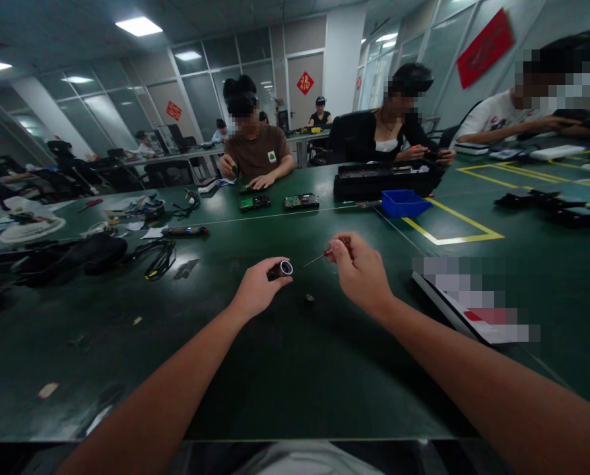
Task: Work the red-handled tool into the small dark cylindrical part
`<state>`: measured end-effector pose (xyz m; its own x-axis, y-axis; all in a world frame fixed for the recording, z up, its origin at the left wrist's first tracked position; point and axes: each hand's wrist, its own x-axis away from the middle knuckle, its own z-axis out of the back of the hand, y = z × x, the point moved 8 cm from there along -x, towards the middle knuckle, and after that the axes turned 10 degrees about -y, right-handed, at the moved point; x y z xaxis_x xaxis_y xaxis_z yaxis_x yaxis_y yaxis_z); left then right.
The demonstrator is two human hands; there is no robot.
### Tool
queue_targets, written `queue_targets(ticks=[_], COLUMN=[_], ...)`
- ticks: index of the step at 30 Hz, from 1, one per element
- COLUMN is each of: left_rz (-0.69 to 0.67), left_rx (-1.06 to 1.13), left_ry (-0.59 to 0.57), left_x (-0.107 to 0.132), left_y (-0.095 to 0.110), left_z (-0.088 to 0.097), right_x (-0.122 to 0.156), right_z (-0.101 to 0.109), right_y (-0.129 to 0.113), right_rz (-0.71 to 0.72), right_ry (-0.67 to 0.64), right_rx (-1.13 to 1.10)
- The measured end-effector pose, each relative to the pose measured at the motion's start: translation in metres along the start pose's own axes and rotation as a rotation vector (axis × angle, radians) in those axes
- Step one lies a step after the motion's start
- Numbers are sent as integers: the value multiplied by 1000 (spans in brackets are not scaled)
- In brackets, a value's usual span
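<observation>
My left hand [255, 290] is closed round a short dark cylinder [280, 269], its open end with a pale ring facing me and to the right. Between the thumb and fingers of my right hand [361, 274] is a screwdriver [319, 258] with a reddish handle. Its thin metal shaft points left toward the cylinder, and the tip stays apart from it. Below and between both hands, a small dark piece [309, 300] lies on the green table [325, 382]; I cannot make out its kind.
Cables [157, 258] and a dark tool [186, 231] lie at the left. Ahead are green circuit boards [301, 201], a blue bin [404, 203] and a long black case [384, 181]. A white box [466, 307] is beside my right arm. Several people sit across the table.
</observation>
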<state>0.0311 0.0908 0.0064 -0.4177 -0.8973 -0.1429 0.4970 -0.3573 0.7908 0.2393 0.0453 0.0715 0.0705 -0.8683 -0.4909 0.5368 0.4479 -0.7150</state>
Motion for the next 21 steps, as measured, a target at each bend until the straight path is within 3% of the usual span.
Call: queue_targets(ticks=[3,8,15,21], left_rz=[5,74,90,-24], left_rx=[139,202,-111,-286], left_ry=[8,6,-219,-387], left_x=[-2,4,13,12], left_y=[-4,8,40,54], left_z=[2,9,-10,-36], right_x=[-1,-1,-1,-2], right_z=[3,6,6,3], right_y=[-1,-1,-3,-3], right_rz=[-2,-4,45,56], right_ry=[11,26,30,10], right_rx=[-11,-26,-17,-8])
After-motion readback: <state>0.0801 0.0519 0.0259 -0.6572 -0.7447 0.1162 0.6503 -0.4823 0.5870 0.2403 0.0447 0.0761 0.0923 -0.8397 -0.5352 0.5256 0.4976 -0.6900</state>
